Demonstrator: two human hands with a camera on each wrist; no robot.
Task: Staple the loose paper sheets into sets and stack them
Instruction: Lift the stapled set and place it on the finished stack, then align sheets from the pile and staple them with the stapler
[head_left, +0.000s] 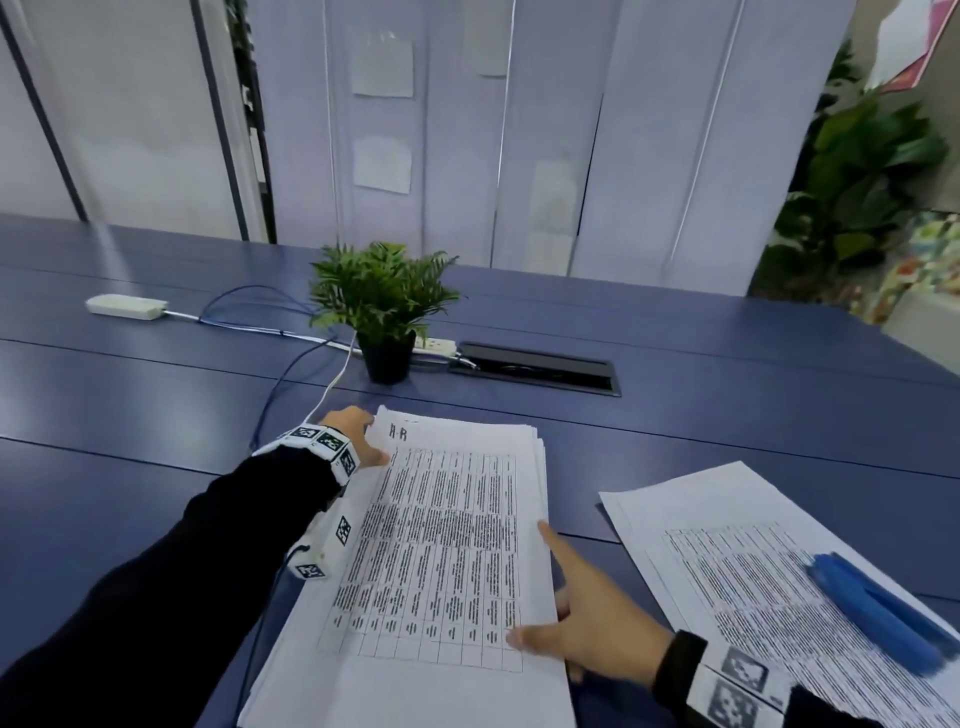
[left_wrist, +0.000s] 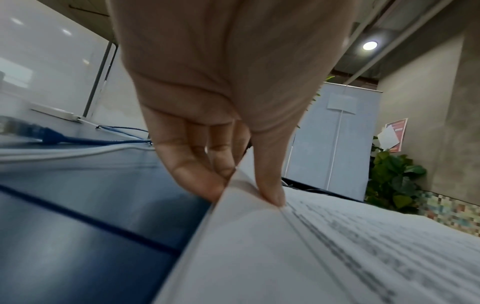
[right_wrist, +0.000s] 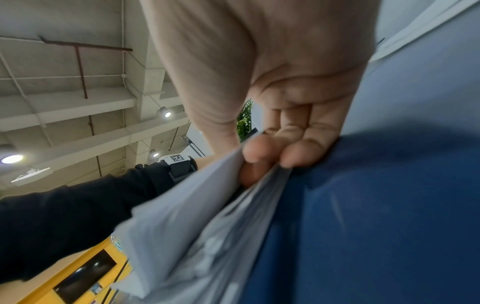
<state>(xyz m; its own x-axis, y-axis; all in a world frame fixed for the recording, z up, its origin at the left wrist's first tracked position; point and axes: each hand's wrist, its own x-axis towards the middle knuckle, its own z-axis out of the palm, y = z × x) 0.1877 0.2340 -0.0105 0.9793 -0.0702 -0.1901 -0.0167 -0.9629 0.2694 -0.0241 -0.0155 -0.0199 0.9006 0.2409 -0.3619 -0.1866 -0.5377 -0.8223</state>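
A thick stack of printed sheets (head_left: 431, 561) lies on the blue table (head_left: 130, 395) in front of me. My left hand (head_left: 363, 436) pinches its far left corner, thumb on top and fingers under the paper edge (left_wrist: 233, 185). At the near right edge my right hand (head_left: 582, 618) grips the stack (right_wrist: 207, 216), thumb on top, index finger along the side and the other fingers curled underneath. A second pile of printed sheets (head_left: 753, 566) lies to the right. On it rests a blue stapler (head_left: 878, 608), blurred in the head view.
A small potted plant (head_left: 384, 312) stands behind the stack, with a black cable hatch (head_left: 535, 369) to its right. A white power strip (head_left: 127, 306) and blue and white cables (head_left: 291, 374) lie at the far left. Large leafy plants (head_left: 862, 171) fill the right background.
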